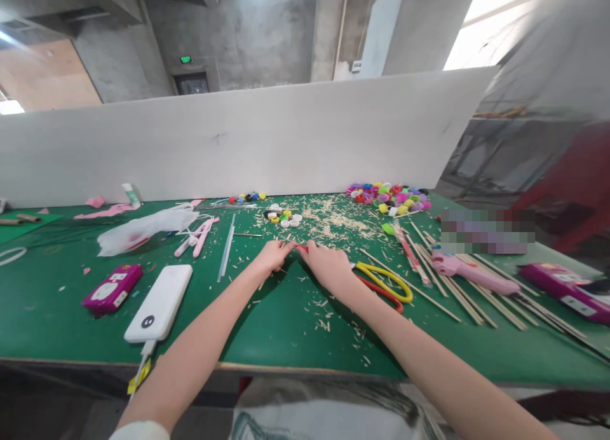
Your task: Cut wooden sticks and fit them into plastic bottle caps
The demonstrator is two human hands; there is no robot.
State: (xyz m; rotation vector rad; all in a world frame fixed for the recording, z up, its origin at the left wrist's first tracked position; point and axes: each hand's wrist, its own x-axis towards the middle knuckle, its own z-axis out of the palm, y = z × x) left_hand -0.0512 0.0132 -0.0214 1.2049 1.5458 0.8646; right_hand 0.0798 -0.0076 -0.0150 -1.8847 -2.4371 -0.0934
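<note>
Both my hands meet over the green table [286, 325], among wood shavings. My left hand [274, 255] is closed in a pinch on a thin wooden stick end. My right hand [328, 265] is closed around the handles of yellow and red cutters [386, 284], whose jaws sit hidden at the stick between my fingertips. The stick itself is mostly covered by my fingers.
Several long wooden sticks [457, 287] and a pink glue gun [469, 269] lie to the right, with coloured bottle caps [388, 197] behind. A white power bank [159, 302], a magenta box [112, 287], a plastic bag [143, 229] and a clear glue stick [227, 248] lie left. A white board [238, 141] walls the back.
</note>
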